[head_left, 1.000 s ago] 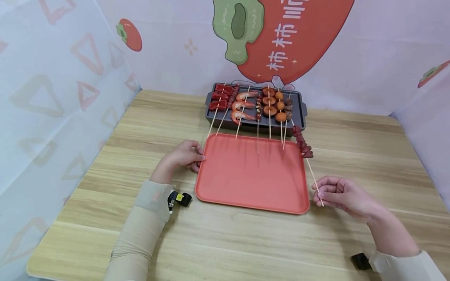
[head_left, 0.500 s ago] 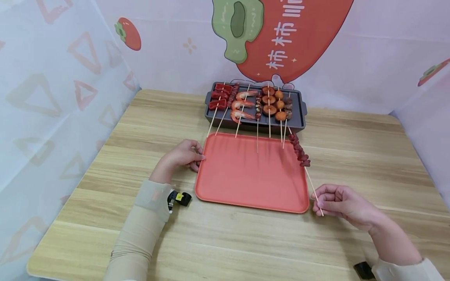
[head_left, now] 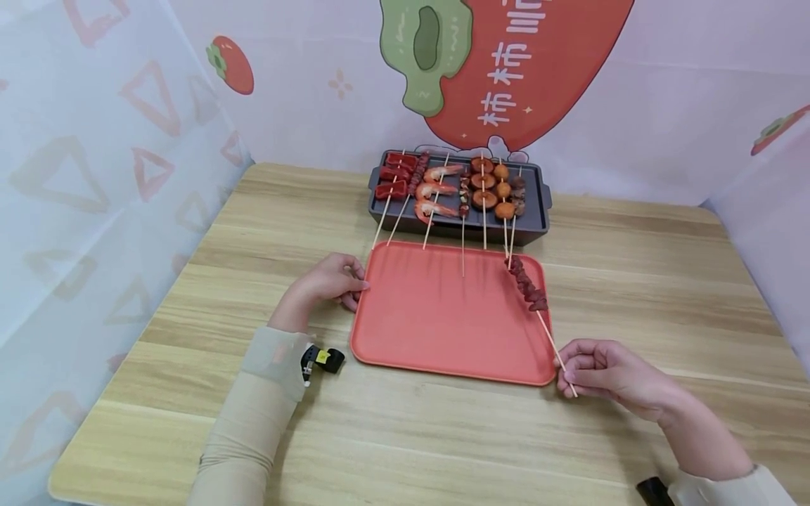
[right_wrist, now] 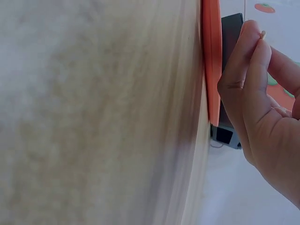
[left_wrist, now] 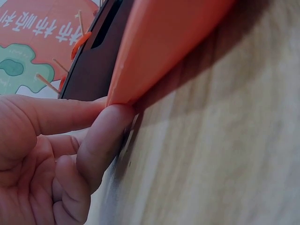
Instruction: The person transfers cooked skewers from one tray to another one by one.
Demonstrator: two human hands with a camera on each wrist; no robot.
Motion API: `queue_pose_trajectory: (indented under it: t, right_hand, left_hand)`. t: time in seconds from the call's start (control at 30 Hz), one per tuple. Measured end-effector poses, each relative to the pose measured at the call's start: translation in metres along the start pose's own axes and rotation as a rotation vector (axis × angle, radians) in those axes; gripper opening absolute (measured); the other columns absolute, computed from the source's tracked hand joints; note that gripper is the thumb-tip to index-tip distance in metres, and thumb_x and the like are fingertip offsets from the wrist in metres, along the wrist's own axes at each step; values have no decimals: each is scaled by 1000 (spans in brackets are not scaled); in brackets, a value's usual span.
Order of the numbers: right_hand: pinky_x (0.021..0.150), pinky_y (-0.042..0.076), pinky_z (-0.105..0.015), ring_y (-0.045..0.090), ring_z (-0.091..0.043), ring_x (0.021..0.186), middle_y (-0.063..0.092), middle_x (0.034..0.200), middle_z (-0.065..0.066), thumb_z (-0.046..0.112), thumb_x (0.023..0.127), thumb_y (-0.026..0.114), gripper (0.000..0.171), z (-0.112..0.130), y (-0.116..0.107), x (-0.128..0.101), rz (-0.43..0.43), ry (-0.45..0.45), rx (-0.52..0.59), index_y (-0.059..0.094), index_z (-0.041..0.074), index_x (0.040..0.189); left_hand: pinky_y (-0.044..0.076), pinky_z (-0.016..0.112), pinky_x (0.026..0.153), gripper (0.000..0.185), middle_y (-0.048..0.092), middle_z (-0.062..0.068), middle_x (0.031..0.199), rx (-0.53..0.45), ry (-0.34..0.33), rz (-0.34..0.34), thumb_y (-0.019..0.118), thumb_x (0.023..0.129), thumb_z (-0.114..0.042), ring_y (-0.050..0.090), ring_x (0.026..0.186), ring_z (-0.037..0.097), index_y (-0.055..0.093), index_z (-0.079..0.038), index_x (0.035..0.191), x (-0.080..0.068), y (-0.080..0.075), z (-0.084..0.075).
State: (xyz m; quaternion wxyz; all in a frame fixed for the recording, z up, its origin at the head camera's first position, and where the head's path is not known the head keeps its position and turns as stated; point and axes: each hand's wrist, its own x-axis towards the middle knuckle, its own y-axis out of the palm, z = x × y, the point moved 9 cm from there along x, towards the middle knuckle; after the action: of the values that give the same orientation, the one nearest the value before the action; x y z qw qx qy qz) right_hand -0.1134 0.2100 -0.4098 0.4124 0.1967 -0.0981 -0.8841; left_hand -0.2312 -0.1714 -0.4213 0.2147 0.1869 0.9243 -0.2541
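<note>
My right hand (head_left: 610,376) pinches the bare stick end of a dark red meat skewer (head_left: 526,284), slanting over the right side of the orange-red tray (head_left: 443,316). In the right wrist view, only a small stick tip (right_wrist: 263,35) shows between the fingers of the right hand (right_wrist: 262,93). At the tray's left edge, my left hand (head_left: 335,280) pinches the rim; in the left wrist view the tray's side (left_wrist: 150,51) sits between thumb and finger of the left hand (left_wrist: 65,150). Whether the skewer touches the tray is unclear.
Behind the tray stands a dark grill pan (head_left: 538,204) bearing several skewers, including shrimp (head_left: 436,190), mushroom-like slices (head_left: 484,181) and orange balls (head_left: 503,190). Their sticks jut over the tray's far edge. Printed cloth (head_left: 304,105) borders the wooden table (head_left: 253,211).
My right hand has moved slightly toward me and left, bringing the meat skewer from the tray's right edge to over its right side. The left hand stays at the tray rim.
</note>
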Motion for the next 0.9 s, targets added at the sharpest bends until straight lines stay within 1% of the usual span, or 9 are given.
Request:
queue_pose_trajectory:
  t: [0.17, 0.33, 0.43, 0.57, 0.7, 0.8, 0.9]
  right_hand:
    - [88, 57, -28, 71, -15, 97, 72, 102, -6, -6, 100, 47, 18, -4, 2, 5, -10, 44, 1, 53, -4, 117]
    - [88, 57, -28, 72, -16, 95, 73, 101, -7, -5, 99, 49, 16, -7, 5, 11, -14, 76, -8, 52, -5, 115]
    - [87, 58, -29, 72, -16, 91, 74, 99, -8, -4, 99, 51, 16, -7, 5, 14, -39, 85, -25, 52, -6, 114]
    - [83, 59, -29, 73, -16, 85, 74, 94, -10, 0, 99, 52, 16, -5, 2, 19, -120, 106, -100, 54, -10, 112]
    - [79, 60, -28, 73, -15, 80, 74, 90, -9, 1, 99, 53, 23, -2, -2, 22, -195, 147, -196, 55, -18, 112]
    - [78, 60, -28, 73, -15, 79, 74, 90, -9, 2, 100, 53, 29, 1, -3, 22, -215, 170, -245, 54, -22, 116]
    - [78, 60, -28, 73, -14, 78, 74, 90, -9, 5, 101, 52, 33, 4, -4, 23, -219, 175, -291, 54, -23, 118]
  left_hand:
    - [43, 24, 49, 14, 67, 4, 67, 2, 4, -4, 60, 98, -9, 67, 53, 11, 53, 2, 103, 1, 2, 0]
    - [49, 23, 48, 11, 65, 5, 66, -30, 20, -21, 61, 96, -5, 67, 51, 12, 54, 3, 98, 1, 2, -3]
    - [50, 22, 48, 10, 64, 6, 67, -38, 29, -25, 61, 95, -3, 67, 51, 12, 55, 4, 96, 1, 2, -5]
    - [53, 24, 50, 10, 64, 7, 72, -52, 18, -35, 61, 95, -3, 67, 52, 13, 55, 5, 97, 1, 1, -5]
    - [58, 28, 56, 10, 63, 9, 77, -86, 0, -42, 60, 95, -1, 66, 55, 14, 54, 6, 99, 2, 1, -4]
    - [59, 30, 57, 9, 63, 9, 77, -96, -6, -51, 61, 95, -1, 65, 55, 14, 55, 5, 98, 2, 1, -3]
    - [58, 29, 56, 8, 64, 8, 74, -103, -3, -61, 60, 95, 0, 65, 54, 14, 56, 5, 97, 3, 0, -3]
